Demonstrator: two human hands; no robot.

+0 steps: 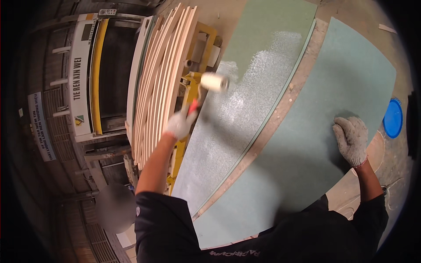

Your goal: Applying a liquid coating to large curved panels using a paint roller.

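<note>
My left hand point(179, 125), in a pale knit glove, is closed round the red handle of a paint roller point(214, 82). Its cream sleeve is slightly blurred and is over the left edge of a green board point(188, 175). A patchy, wet-looking white coat covers much of that board, while its far end is bare green. My right hand point(352, 139), gloved too, lies on a second, uncoated pale green board point(280, 175) near its right edge. Its fingers rest on the surface and hold nothing.
A narrow brown strip point(280, 109) shows between the two boards. Long wooden slats point(162, 87) are stacked on the left, beside a yellow metal frame point(191, 90). Further left stands a white and yellow machine point(85, 79). A round blue lid point(393, 118) is on the right.
</note>
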